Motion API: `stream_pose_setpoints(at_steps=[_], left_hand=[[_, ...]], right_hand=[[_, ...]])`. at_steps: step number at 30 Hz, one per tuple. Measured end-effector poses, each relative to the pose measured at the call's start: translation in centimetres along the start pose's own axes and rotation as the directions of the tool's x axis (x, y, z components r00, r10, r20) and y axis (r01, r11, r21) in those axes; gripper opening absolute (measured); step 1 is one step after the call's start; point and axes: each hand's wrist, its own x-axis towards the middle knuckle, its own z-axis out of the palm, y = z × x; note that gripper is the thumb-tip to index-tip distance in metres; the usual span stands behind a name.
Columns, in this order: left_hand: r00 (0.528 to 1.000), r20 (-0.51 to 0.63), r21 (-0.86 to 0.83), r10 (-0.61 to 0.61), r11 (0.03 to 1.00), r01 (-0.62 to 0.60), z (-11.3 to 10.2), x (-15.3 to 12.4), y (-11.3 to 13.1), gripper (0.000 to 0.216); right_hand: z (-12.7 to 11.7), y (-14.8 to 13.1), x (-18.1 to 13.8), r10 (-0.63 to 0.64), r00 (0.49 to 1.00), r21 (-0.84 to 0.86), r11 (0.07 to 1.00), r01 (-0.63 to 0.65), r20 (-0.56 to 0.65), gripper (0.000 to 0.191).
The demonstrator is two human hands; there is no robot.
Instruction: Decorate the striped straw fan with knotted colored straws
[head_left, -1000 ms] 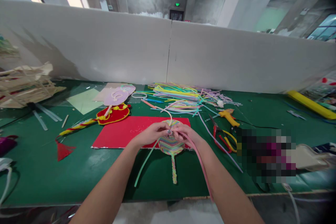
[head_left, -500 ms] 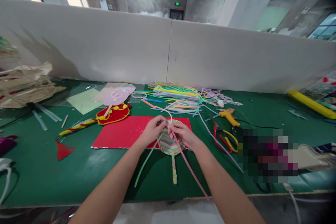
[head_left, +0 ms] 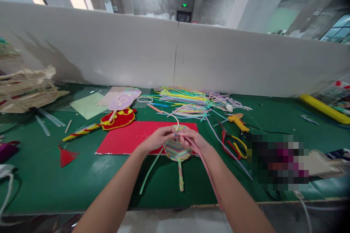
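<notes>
My left hand (head_left: 162,138) and my right hand (head_left: 194,139) meet fingertip to fingertip, both pinched on chenille stems. A pink chenille stem (head_left: 207,167) runs from my right fingers down along the right wrist. From beneath my left fingers a green chenille stem (head_left: 149,176) trails toward the front edge. One pale stem (head_left: 175,116) curves up and away behind the fingertips. Under the hands lies a round fan (head_left: 177,151) of striped pastel stems, its twisted handle (head_left: 181,178) pointing at me. The exact crossing of the stems is hidden by my fingers.
A red board (head_left: 123,138) lies under the fan. Behind it is a pile of coloured chenille stems (head_left: 186,96). To the right lie red-and-yellow pliers (head_left: 232,145) and a yellow glue gun (head_left: 239,122). A red fan (head_left: 117,119) with a tassel is at left.
Both hands have shifted slightly down. The pink stem has swung right and now lies against my right wrist and forearm; the green stem stays nearly in place.
</notes>
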Motion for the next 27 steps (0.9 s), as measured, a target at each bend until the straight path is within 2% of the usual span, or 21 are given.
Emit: stream_pose_setpoints(at_steps=[3, 9, 14, 17, 19, 21, 23, 27], left_hand=[[0.999, -0.045, 0.029, 0.019, 0.999, -0.017, 0.2, 0.0, 0.2, 0.021], [0.972, -0.236, 0.106, 0.018, 0.994, 0.008, 0.7, 0.3, 0.3, 0.021], [0.907, -0.419, 0.147, 0.038, 0.989, 0.027, 1.4, 0.7, -0.1, 0.021], [0.870, -0.493, 0.097, 0.005, 0.994, 0.050, 1.7, 0.9, -0.6, 0.021], [0.897, -0.441, 0.035, -0.039, 0.998, 0.061, 1.7, 0.9, -0.9, 0.023], [0.939, -0.337, -0.016, -0.061, 0.998, 0.059, 1.3, 0.9, -1.0, 0.024], [0.968, -0.248, -0.032, -0.049, 0.999, 0.043, 0.9, 0.7, -1.0, 0.023], [0.990, -0.137, 0.005, -0.016, 1.000, 0.017, 0.2, 0.3, -0.6, 0.020]], right_hand=[[-0.1, 0.1, 0.1, -0.005, 1.000, -0.002, 1.000, 0.005, 0.007, 0.024], [0.3, -0.1, 0.1, -0.019, 0.999, 0.006, 1.000, 0.020, -0.031, 0.020], [0.8, 0.4, 0.5, -0.074, 0.990, -0.127, 0.990, 0.058, -0.123, 0.023], [0.8, 0.7, 0.7, -0.145, 0.975, -0.200, 0.974, 0.110, -0.168, 0.024], [0.5, 0.6, 0.7, -0.153, 0.968, -0.196, 0.974, 0.114, -0.197, 0.022], [0.3, 0.3, 0.4, -0.125, 0.972, -0.155, 0.983, 0.095, -0.199, 0.021], [0.1, -0.1, 0.1, -0.069, 0.986, -0.106, 0.993, 0.053, -0.155, 0.021], [-0.1, -0.5, -0.2, 0.020, 0.999, -0.054, 0.998, -0.022, -0.036, 0.023]])
